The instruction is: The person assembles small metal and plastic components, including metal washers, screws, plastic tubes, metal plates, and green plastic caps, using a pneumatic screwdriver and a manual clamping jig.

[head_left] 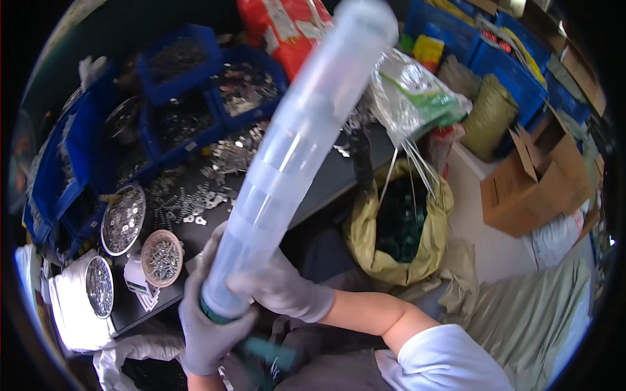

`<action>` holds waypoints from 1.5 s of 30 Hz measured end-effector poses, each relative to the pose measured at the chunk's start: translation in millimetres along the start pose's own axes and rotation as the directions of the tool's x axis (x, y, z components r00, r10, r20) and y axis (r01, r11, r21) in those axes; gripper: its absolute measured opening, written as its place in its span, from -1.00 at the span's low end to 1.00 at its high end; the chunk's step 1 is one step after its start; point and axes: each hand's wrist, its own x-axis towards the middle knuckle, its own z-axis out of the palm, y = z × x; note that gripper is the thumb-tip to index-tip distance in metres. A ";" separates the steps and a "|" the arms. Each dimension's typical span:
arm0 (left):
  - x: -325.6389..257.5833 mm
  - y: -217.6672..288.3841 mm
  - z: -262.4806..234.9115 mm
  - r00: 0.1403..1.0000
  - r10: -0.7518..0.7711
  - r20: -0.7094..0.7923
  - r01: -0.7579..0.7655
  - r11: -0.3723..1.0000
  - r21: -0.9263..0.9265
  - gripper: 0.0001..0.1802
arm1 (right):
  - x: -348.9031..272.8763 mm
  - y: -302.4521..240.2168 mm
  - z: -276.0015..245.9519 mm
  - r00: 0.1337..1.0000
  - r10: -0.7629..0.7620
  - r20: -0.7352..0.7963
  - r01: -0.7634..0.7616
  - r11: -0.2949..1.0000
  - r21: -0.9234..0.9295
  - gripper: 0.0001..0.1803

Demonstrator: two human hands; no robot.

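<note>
A long translucent whitish plastic tube (280,156) with ringed sections slants up from my lap toward the top of the view. At its lower end shows a dark green collar (212,314). My left hand (212,335), in a grey glove, wraps round this lower end. Slightly blurred, my gloved right hand (280,287) closes against the tube's right side just above the collar. Below them is a blurred green piece (267,352); what it joins to I cannot make out.
Blue bins (179,62) of small metal parts line the back left. Bowls of hardware, such as a pink bowl (162,259), stand near the table edge, beside loose springs (173,195). On the right are a yellow sack (398,228) with dark green pieces and a cardboard box (541,179).
</note>
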 end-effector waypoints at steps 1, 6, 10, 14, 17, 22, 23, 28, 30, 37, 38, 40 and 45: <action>3.0 -8.3 13.6 0.918 0.355 -0.176 -0.221 0.827 0.517 -0.02 | -5.6 3.7 -5.0 0.985 0.020 -0.171 -0.028 0.998 -0.049 -0.41; -8.5 -55.0 3.1 0.826 0.549 -0.126 -0.259 0.569 0.781 -0.08 | -66.0 -26.9 -67.6 0.978 -0.179 -0.105 -0.023 0.410 -0.912 -0.63; -33.9 -90.2 -35.2 0.855 0.461 -0.239 -0.131 0.638 0.759 -0.11 | -133.5 -100.9 -208.1 0.719 -0.547 -0.429 -0.511 0.003 -0.859 -0.78; -53.7 -107.5 -57.2 0.899 0.395 -0.189 -0.076 0.567 0.820 -0.13 | -227.0 -115.1 -300.3 0.652 -0.187 -0.735 -0.718 -0.463 -0.520 -0.44; -57.9 -109.2 -59.6 0.917 0.362 -0.170 -0.105 0.627 0.772 -0.15 | -250.4 -107.2 -327.8 0.476 -0.148 -0.867 -0.879 -0.117 -0.463 -0.48; -55.9 -97.0 -61.9 0.905 0.406 -0.125 -0.169 0.613 0.772 -0.16 | -215.1 -139.7 -298.4 0.338 0.015 -0.941 -0.519 0.837 -0.173 -0.83; -55.7 -94.5 -63.2 0.898 0.427 -0.105 -0.190 0.592 0.783 -0.15 | -200.7 -149.2 -285.7 0.422 -0.010 -0.906 -0.418 0.885 -0.204 -0.84; -59.5 -95.1 -65.7 0.930 0.360 -0.076 -0.145 0.549 0.823 -0.25 | -137.3 -176.8 -194.4 0.666 0.001 -0.746 -0.206 0.961 -0.183 -0.36; -61.7 -99.4 -67.2 0.933 0.344 -0.108 -0.155 0.652 0.742 -0.24 | -111.9 -173.7 -160.3 0.758 -0.059 -0.650 -0.173 0.942 -0.287 -0.30; -75.6 -98.8 -96.7 0.984 -0.162 0.078 0.146 0.973 0.178 -0.20 | -52.6 -159.3 -50.7 0.984 0.000 -0.179 -0.130 0.688 -0.714 -0.50; -77.2 -97.3 -103.1 0.953 -0.256 0.161 0.244 0.966 0.089 -0.21 | -45.6 -167.5 -42.8 0.982 -0.008 0.186 0.166 0.497 -0.852 -0.33; -83.0 -92.7 -115.8 0.903 -0.292 0.316 0.312 0.950 -0.013 -0.23 | -34.6 -178.2 -31.4 0.795 -0.017 0.606 0.595 0.211 -0.775 -0.32; -92.1 -80.1 -120.5 0.952 -0.246 0.180 0.239 0.969 0.063 -0.23 | -28.8 -164.9 -32.3 0.698 0.041 0.715 0.695 0.201 -0.690 -0.39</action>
